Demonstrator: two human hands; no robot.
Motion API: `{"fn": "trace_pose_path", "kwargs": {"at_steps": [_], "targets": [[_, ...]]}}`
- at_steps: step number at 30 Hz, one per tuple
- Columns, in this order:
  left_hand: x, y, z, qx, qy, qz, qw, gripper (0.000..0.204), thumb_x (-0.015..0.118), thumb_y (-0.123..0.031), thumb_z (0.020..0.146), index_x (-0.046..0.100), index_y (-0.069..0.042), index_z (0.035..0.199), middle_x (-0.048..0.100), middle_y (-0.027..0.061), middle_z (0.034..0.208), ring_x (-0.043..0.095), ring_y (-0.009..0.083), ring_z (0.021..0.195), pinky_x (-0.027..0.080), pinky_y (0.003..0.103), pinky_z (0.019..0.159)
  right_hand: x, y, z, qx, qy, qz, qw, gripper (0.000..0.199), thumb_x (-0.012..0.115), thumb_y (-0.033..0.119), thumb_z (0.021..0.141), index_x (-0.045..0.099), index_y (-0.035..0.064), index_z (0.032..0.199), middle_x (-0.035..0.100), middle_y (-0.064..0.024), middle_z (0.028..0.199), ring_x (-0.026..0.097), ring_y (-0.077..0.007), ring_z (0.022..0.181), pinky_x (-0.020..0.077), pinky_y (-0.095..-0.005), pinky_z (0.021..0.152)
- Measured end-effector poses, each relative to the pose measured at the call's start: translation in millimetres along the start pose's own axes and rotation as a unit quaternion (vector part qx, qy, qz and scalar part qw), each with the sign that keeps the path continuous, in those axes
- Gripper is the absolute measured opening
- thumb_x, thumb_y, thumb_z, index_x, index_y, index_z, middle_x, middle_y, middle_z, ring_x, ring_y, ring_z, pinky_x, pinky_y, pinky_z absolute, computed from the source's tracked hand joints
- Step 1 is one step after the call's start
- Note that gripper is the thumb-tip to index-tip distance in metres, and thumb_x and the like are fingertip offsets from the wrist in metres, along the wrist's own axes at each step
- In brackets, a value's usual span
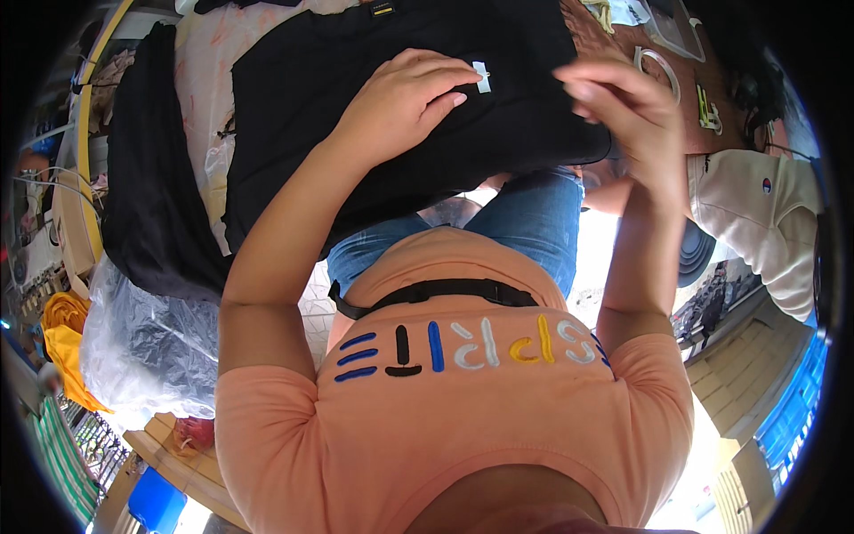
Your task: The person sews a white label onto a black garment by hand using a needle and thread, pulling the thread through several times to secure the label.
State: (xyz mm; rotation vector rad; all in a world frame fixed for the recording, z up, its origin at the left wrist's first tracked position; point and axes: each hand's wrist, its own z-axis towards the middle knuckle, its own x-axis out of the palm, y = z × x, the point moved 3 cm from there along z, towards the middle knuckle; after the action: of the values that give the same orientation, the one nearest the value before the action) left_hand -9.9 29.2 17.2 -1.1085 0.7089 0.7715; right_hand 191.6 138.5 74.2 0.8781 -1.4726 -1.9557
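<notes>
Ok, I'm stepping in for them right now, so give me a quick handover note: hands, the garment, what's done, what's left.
Left hand: flat, palm down on the black garment, near its small white tag.
Right hand: fingers bent at the garment's right edge; grip unclear.
Garment: spread on the table over the lap, black cloth beside it.
Done: laid out.
Left: probably smoothing or folding.

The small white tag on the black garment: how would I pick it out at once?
Start at the black garment spread over the table in front of the person. The left hand lies flat on it. Just past that hand's fingertips sits the white tag, a short pale strip, the only white mark on the dark cloth there.
</notes>
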Motion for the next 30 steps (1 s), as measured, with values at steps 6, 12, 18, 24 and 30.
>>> {"fn": "trace_pose_path", "kwargs": {"at_steps": [6,12,18,24,30], "targets": [[15.7,3.8,6.4,0.075,0.053,0.111,0.99,0.042,0.057,-0.023,0.088,0.051,-0.02,0.13,0.048,-0.0029,0.135,0.042,0.0243,0.124,0.034,0.041,0.101,15.1,-74.2,8.6,0.074,-0.091,-0.031,0.993,0.014,0.066,0.009,0.084,0.069,0.0061,0.097,0.066,0.0017,0.078,0.053,-0.003,0.064,0.0427,-0.0176,0.059],[16.2,7.9,4.5,0.095,0.098,0.143,0.98,0.044,0.057,-0.028,0.088,0.049,-0.024,0.132,0.044,-0.007,0.139,0.039,0.0233,0.127,0.031,0.043,0.103,14.8,-89.6,5.5,0.091,-0.11,-0.012,0.99,0.013,0.065,0.008,0.084,0.069,0.0055,0.096,0.067,0.0013,0.08,0.056,-0.0028,0.066,0.0437,-0.0178,0.06],[8.8,17.7,8.7,0.122,0.127,0.158,0.972,0.04,0.056,-0.03,0.088,0.053,-0.028,0.128,0.043,-0.0096,0.139,0.036,0.0209,0.13,0.025,0.047,0.107,15.5,-92.6,6.0,0.095,-0.107,0.021,0.99,0.014,0.064,0.007,0.085,0.068,0.005,0.098,0.067,0.0012,0.084,0.057,-0.0029,0.069,0.0454,-0.018,0.062],[4.8,18.0,16.7,0.138,0.149,0.178,0.963,0.036,0.057,-0.032,0.088,0.058,-0.026,0.123,0.047,-0.0091,0.136,0.038,0.0211,0.129,0.024,0.048,0.108,13.4,-91.3,9.6,0.097,-0.102,0.027,0.99,0.013,0.064,0.007,0.085,0.067,0.0047,0.098,0.065,0.0013,0.083,0.057,-0.0039,0.07,0.0456,-0.0181,0.063],[-14.9,30.1,52.7,0.088,-0.058,0.091,0.99,0.03,0.061,-0.039,0.086,0.066,-0.017,0.105,0.061,0.0017,0.116,0.055,0.0203,0.11,0.04,0.04,0.095,2.2,-80.2,22.6,0.08,-0.089,0.033,0.992,0.014,0.065,0.007,0.084,0.067,0.0037,0.098,0.065,0.0008,0.082,0.057,-0.0048,0.071,0.0452,-0.0184,0.064]]}}
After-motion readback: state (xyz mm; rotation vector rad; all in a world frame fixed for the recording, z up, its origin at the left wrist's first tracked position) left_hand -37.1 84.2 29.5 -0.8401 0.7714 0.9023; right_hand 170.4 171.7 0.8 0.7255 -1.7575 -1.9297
